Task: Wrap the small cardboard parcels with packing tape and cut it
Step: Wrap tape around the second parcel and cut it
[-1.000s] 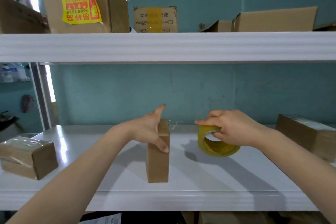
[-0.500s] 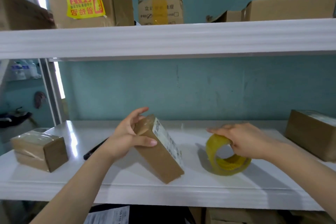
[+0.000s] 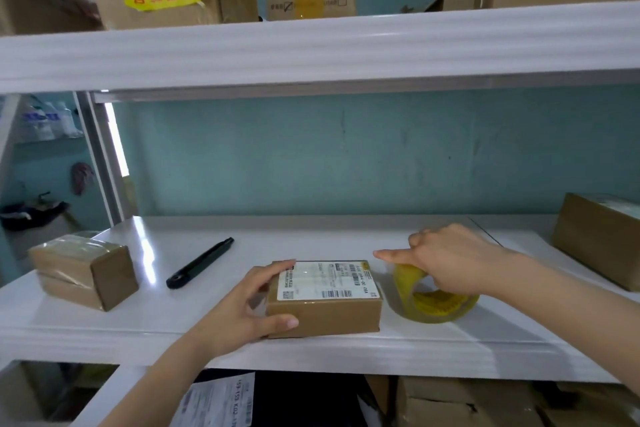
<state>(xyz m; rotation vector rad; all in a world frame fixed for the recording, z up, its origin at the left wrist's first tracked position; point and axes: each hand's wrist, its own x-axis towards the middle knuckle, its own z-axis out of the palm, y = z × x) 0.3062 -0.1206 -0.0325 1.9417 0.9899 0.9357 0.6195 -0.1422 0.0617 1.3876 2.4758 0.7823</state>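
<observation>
A small cardboard parcel (image 3: pixel 325 312) lies flat near the front edge of the white shelf (image 3: pixel 311 347), its white shipping label facing up. My left hand (image 3: pixel 242 308) grips its left end, fingers over the top and thumb on the front face. Just right of the parcel stands a yellowish roll of packing tape (image 3: pixel 433 302), tilted on its edge. My right hand (image 3: pixel 446 260) holds the roll from above, with the index finger stretched toward the parcel. A black utility knife (image 3: pixel 199 263) lies on the shelf to the left, behind the parcel.
A taped parcel (image 3: pixel 83 270) sits at the shelf's left end and a larger box (image 3: pixel 599 239) at the right end. Another shelf (image 3: pixel 311 45) with cartons hangs overhead. Boxes and papers fill the space below. The teal wall closes the back.
My left hand tipped the parcel from standing on end to lying flat, label up. The tape roll and my right hand stayed to its right. The knife came into view.
</observation>
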